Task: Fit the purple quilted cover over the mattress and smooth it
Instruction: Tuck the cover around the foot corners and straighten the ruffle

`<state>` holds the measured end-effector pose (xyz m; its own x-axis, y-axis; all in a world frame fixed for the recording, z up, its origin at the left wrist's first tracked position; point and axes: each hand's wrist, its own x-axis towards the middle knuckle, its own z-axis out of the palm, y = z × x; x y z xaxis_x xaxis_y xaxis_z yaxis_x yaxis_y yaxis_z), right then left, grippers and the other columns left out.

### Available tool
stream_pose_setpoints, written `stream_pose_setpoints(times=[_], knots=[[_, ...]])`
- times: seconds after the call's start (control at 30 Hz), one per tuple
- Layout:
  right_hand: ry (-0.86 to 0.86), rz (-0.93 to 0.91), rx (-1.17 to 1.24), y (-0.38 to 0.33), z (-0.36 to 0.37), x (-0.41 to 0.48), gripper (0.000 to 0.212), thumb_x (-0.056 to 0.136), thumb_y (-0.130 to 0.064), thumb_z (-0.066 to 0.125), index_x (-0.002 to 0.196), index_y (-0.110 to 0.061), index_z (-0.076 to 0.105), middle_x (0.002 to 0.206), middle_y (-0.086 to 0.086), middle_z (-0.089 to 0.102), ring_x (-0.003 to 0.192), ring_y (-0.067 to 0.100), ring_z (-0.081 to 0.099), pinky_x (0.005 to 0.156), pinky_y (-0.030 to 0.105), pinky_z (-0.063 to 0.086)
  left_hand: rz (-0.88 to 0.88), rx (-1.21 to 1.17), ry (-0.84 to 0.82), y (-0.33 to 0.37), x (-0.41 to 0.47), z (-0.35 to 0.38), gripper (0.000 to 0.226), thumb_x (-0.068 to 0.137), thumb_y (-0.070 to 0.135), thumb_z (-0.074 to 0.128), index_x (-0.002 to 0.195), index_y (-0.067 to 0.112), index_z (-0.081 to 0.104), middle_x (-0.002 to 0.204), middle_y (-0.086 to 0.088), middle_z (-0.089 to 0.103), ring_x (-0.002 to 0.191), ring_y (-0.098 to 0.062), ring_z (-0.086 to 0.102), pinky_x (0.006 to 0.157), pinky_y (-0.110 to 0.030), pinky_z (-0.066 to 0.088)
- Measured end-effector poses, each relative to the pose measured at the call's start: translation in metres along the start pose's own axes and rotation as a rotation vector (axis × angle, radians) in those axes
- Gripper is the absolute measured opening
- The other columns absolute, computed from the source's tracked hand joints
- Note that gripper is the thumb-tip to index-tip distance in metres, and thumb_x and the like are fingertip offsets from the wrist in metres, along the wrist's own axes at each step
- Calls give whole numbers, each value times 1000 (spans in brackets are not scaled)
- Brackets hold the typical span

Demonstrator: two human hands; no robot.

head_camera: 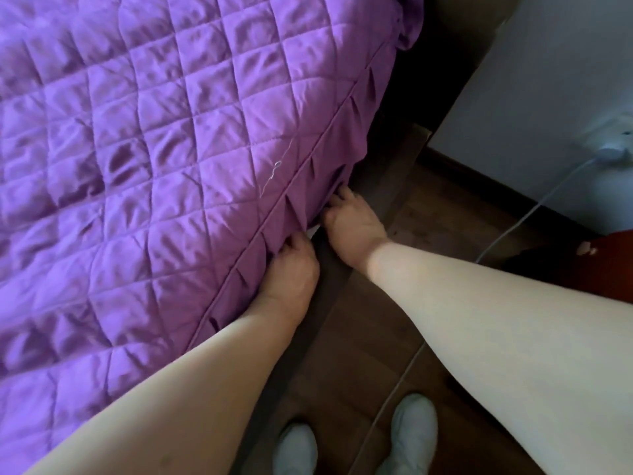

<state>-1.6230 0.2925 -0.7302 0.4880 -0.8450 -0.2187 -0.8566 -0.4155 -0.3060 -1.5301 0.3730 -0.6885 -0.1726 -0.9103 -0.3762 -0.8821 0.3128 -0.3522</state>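
The purple quilted cover (144,159) lies over the top of the mattress, its pleated skirt hanging down the right side. My left hand (291,269) grips the lower edge of the skirt, fingers curled into the fabric. A little further along the same edge, my right hand (352,228) also grips the skirt, its fingertips tucked under the fold. A sliver of white (313,231) shows between the two hands. A loose white thread (274,169) lies on the cover near the seam. The mattress itself is hidden under the cover.
A dark wooden floor (428,207) runs along the bed side. My feet in white shoes (411,433) stand close to the bed. A white cabinet (548,97) stands at the right, with a white cable (524,217) trailing to the floor. A red-brown object (609,265) sits at the right edge.
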Motion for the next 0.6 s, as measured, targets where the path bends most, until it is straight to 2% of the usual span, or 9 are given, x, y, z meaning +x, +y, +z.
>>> stream_pose_setpoints(times=[0.07, 0.13, 0.23, 0.33, 0.37, 0.4, 0.47, 0.53, 0.6], knots=[[-51, 5, 53, -6, 6, -7, 38, 94, -17, 40, 127, -14, 57, 134, 7, 50, 128, 25, 38, 107, 31, 29, -9, 67, 1, 0, -6, 2, 42, 87, -9, 25, 123, -9, 47, 117, -20, 56, 95, -24, 63, 76, -27, 50], [-62, 49, 95, -10, 8, -17, 34, 96, -19, 42, 125, -14, 59, 130, 9, 53, 125, 26, 42, 101, 31, 37, 11, 83, -117, 2, -13, 4, 37, 93, -4, 29, 124, -11, 47, 123, -25, 48, 106, -33, 55, 84, -33, 47], [-23, 115, 84, -16, 10, -29, 33, 96, -22, 43, 120, -14, 64, 123, 10, 59, 118, 25, 48, 101, 27, 30, 14, 86, -173, 7, -28, 6, 35, 95, 3, 32, 123, -4, 52, 123, -23, 48, 110, -34, 51, 84, -34, 45], [-31, 194, 157, -28, 18, -39, 33, 93, -16, 45, 120, -12, 64, 127, 9, 59, 124, 21, 46, 110, 22, 21, -6, -77, -251, 16, -53, 19, 30, 90, 17, 48, 111, 1, 60, 109, -17, 64, 96, -22, 65, 56, -22, 38], [-20, 218, 191, -34, 22, -45, 32, 93, -13, 46, 119, -10, 64, 128, 9, 58, 126, 21, 44, 110, 22, 21, 17, -86, -254, 15, -63, 22, 28, 86, 20, 52, 104, 3, 64, 101, -15, 68, 88, -18, 68, 53, -21, 37], [-5, 234, 214, -41, 26, -50, 31, 92, -11, 47, 118, -9, 64, 129, 9, 57, 127, 21, 43, 110, 21, 22, 49, -76, -256, 14, -73, 29, 27, 86, 14, 48, 103, 3, 65, 100, -14, 68, 86, -17, 68, 58, -21, 43], [-11, 227, 268, -56, 34, -63, 32, 93, -13, 48, 120, -11, 64, 131, 7, 54, 132, 21, 37, 112, 19, 20, 65, -8, -176, 10, -93, 50, 39, 83, -3, 34, 108, 1, 63, 105, -17, 66, 89, -18, 67, 69, -23, 50], [-48, 205, 309, -68, 42, -77, 32, 93, -15, 46, 120, -13, 64, 133, 7, 50, 137, 21, 30, 113, 19, 20, 146, 13, -247, 6, -108, 70, 39, 89, -6, 29, 124, -6, 46, 123, -23, 55, 106, -26, 61, 82, -30, 48], [-81, 190, 317, -81, 48, -86, 32, 94, -16, 46, 121, -14, 63, 135, 7, 48, 139, 20, 28, 113, 20, 23, 160, -15, -265, -4, -116, 82, 38, 93, -3, 27, 130, -6, 35, 129, -23, 50, 112, -30, 58, 88, -34, 47]])
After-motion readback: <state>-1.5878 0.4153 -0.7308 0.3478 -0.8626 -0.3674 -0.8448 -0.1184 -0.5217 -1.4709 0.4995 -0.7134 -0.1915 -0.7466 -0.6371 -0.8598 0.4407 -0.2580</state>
